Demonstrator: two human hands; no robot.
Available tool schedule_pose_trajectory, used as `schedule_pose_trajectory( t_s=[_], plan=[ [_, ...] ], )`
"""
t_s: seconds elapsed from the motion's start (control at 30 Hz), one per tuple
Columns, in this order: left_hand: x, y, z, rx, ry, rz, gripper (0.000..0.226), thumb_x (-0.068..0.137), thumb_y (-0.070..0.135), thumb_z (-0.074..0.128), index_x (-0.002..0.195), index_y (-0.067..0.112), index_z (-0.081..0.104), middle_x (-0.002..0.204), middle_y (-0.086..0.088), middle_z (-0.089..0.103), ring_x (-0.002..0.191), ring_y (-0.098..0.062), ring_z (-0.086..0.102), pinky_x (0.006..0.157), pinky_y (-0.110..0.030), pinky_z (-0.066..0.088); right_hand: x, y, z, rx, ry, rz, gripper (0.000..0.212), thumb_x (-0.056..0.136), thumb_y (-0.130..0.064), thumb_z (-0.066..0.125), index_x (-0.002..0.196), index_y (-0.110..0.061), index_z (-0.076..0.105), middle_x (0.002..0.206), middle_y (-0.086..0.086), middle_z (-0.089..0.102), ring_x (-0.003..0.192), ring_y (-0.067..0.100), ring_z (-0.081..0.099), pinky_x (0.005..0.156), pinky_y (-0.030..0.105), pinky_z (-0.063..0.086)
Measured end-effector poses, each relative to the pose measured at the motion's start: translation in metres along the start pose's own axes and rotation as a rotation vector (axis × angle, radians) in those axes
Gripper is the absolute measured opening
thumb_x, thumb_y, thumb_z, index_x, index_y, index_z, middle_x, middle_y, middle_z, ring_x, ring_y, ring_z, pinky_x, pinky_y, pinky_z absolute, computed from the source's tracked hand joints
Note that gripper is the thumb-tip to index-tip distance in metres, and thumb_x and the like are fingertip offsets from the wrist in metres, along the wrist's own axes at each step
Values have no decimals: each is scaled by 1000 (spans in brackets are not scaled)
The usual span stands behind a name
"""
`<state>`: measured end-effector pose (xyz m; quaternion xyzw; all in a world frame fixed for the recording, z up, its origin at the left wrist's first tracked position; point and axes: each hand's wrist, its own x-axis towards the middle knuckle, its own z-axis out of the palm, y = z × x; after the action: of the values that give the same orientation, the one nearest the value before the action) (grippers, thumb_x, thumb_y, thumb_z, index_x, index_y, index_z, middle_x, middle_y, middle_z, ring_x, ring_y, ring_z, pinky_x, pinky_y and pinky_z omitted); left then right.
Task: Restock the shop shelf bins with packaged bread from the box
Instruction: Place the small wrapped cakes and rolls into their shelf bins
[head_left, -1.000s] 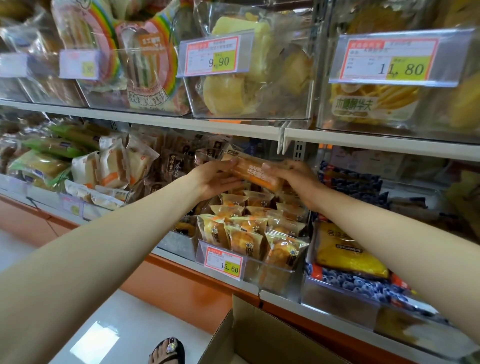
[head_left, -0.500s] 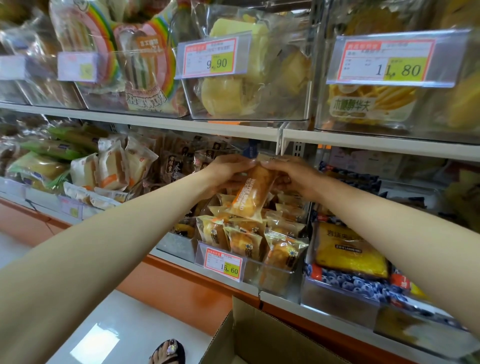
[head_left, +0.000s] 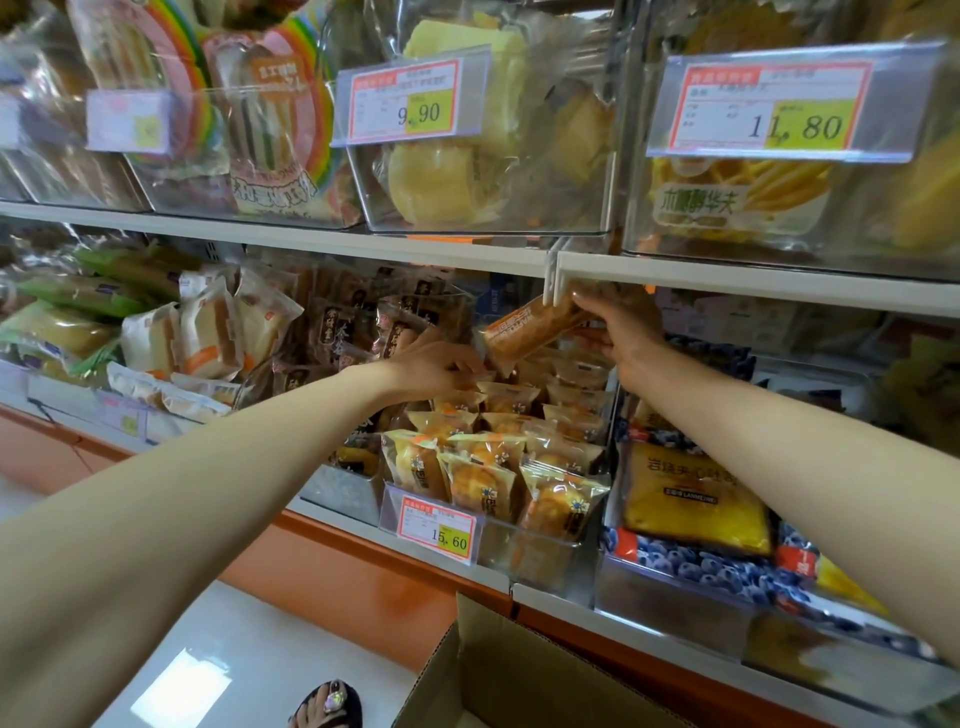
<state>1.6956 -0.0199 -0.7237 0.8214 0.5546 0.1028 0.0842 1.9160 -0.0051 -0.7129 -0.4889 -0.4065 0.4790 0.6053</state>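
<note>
My right hand (head_left: 621, 332) grips the upper end of an orange bread packet (head_left: 532, 330), holding it tilted just under the upper shelf edge, above a clear bin (head_left: 540, 551) packed with several upright bread packets (head_left: 488, 467). My left hand (head_left: 434, 366) reaches into the back of that bin, its fingertips pinching the top of a packet there, right below the held packet's lower end. The cardboard box (head_left: 498, 670) stands open on the floor below the shelf; its contents are out of view.
The white upper shelf rail (head_left: 556, 270) sits close above my right hand. Neighbouring bins hold dark brown packets (head_left: 358, 322) to the left and a yellow blueberry cake pack (head_left: 696, 499) to the right. A sandalled foot (head_left: 327, 701) stands on the white floor beside the box.
The packet, held by both hands before, is now in my right hand alone and raised up and right. My left hand has dropped to the packets at the bin's back.
</note>
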Motion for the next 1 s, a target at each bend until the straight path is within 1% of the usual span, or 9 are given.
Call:
schedule_pose_trajectory(
  t_s=[0.13,0.23,0.3,0.4,0.53,0.7,0.8,0.9,1.0],
  plan=[
    [4,0,-3,43,33,79,21,92,27,55,108,29,67,122,5,56,123,-18,37,101,-38,18,4,7,6,-33,4,-67,57,80,-23,74,131,-22,47,126,3,58,108,22,62,80,33,58],
    [7,-6,-2,63,20,120,17,88,36,57,98,47,65,120,9,56,121,-18,40,102,-43,21,5,12,11,-114,4,-137,58,79,-26,75,130,-22,49,130,0,55,115,21,56,91,38,53],
    [7,-9,-2,79,46,113,13,87,43,57,94,52,60,121,7,46,121,-17,34,103,-42,18,4,15,13,-190,-12,-168,54,80,-23,74,129,-17,50,124,-2,54,112,16,53,86,27,49],
    [8,-11,-1,49,64,111,16,88,35,60,103,39,64,126,2,41,124,-19,30,107,-41,16,2,20,16,-283,-76,-205,51,82,-22,71,128,-15,50,122,-2,52,105,10,48,72,17,41],
    [10,-12,1,54,56,148,19,85,24,63,102,34,63,131,-2,42,127,-24,34,109,-47,23,1,23,20,-381,-64,-283,49,79,-23,75,119,-18,48,117,-6,50,106,9,47,87,24,40],
    [15,-6,-5,9,397,236,53,72,12,55,124,12,46,134,-12,37,124,-31,35,100,-47,34,6,21,27,-489,-235,-329,50,75,-11,77,120,-10,56,117,0,60,110,15,55,90,22,46],
    [19,-1,-9,159,327,200,62,81,13,60,137,23,37,142,-6,35,132,-28,27,105,-46,21,2,24,32,-602,-352,-332,40,77,-4,74,114,-9,62,95,-8,60,94,9,55,77,14,46],
    [24,-1,-7,322,211,162,57,86,19,59,137,32,38,143,1,40,135,-22,24,107,-45,14,3,30,31,-645,-354,-326,35,77,-3,73,111,-9,63,101,0,65,96,11,59,89,25,47],
    [21,-3,-5,248,289,192,56,85,14,60,136,28,39,140,0,44,134,-22,32,107,-45,15,5,30,23,-658,-341,-346,33,79,0,70,109,-13,63,107,5,65,101,15,60,91,30,49]
  ],
)
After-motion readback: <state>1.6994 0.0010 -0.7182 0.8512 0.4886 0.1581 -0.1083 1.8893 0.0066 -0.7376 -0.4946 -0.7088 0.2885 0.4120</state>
